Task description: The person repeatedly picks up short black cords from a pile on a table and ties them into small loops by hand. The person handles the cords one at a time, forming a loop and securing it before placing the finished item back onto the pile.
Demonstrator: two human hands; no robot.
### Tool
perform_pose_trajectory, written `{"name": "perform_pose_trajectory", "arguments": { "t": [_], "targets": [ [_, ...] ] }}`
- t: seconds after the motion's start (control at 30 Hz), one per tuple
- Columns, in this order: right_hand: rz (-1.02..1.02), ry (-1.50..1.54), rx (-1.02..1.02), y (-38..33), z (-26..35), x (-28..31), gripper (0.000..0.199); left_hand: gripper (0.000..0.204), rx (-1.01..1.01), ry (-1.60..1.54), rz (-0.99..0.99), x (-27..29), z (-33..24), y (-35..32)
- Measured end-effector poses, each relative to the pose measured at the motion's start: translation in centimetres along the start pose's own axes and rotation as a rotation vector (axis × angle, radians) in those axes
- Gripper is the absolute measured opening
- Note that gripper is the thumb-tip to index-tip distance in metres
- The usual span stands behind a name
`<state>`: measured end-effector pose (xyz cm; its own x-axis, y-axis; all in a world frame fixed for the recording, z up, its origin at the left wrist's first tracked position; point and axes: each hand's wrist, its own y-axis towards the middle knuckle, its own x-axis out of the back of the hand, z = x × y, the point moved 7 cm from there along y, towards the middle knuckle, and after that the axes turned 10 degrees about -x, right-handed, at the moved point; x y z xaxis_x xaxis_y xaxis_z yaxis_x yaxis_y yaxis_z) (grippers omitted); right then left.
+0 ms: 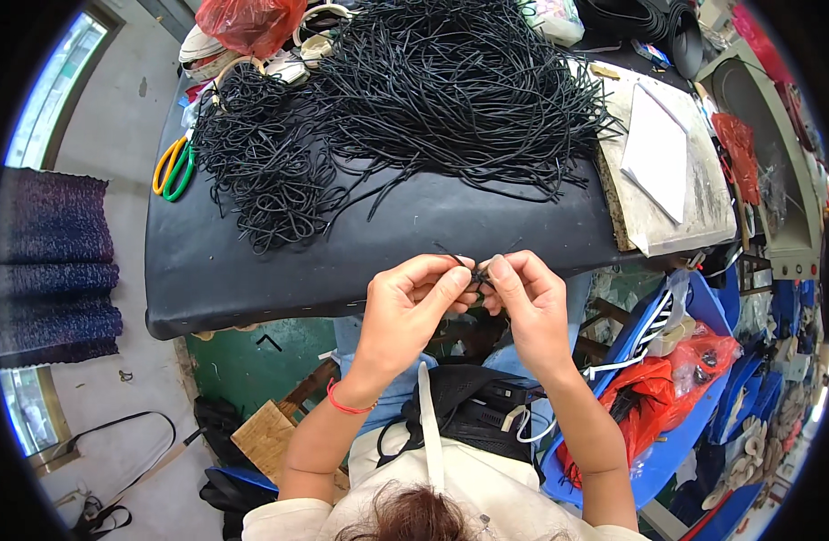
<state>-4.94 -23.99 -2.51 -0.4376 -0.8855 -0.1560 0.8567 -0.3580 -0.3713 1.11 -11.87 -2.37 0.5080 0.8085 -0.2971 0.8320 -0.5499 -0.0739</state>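
Note:
Close together in front of me, my left hand (pixel 425 287) and my right hand (pixel 523 287) both pinch a thin black cord (pixel 476 278). It looks looped or knotted between the fingertips, and short ends stick out above them. Part of the cord is hidden by my fingers. Beyond my hands, a big heap of black cords (pixel 459 99) is spread over the black padded table (pixel 387 248). A smaller tangle of looped black cords (pixel 261 162) lies to its left.
Scissors with yellow and green handles (pixel 174 169) lie at the table's left edge. On the right is a worn board (pixel 703 198) with white paper (pixel 658 149) on it. A blue bin (pixel 649 469) holding red plastic bags (pixel 671 379) stands by my right arm. A red bag (pixel 250 22) sits at the back left.

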Motion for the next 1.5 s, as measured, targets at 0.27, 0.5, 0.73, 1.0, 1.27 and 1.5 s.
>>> {"name": "perform_pose_trajectory", "arguments": {
  "t": [0.27,0.5,0.73,1.0,1.27,1.5],
  "targets": [
    [0.061,0.044,0.024,-0.4,0.2,-0.9,0.012,0.015,-0.020,0.002,-0.051,0.3,0.2,0.0],
    [-0.002,-0.090,0.057,-0.1,-0.5,-0.8,0.012,0.015,-0.138,0.434,-0.077,0.1,-1.0,0.3],
    [0.170,0.144,-0.277,1.0,-1.0,-0.6,0.028,0.021,-0.047,-0.065,-0.153,1.7,0.4,0.3],
    [0.145,-0.009,-0.162,1.1,-0.9,-0.4,0.024,0.024,0.032,-0.137,-0.112,2.0,0.3,-0.6],
    [0.135,0.007,-0.146,0.8,-0.9,-0.6,0.022,0.021,0.002,-0.047,-0.069,2.4,0.4,-0.5],
    [0.132,0.001,-0.017,0.5,0.3,-2.0,0.014,0.013,-0.079,0.078,-0.139,1.4,-0.2,-0.8]
  ]
}}
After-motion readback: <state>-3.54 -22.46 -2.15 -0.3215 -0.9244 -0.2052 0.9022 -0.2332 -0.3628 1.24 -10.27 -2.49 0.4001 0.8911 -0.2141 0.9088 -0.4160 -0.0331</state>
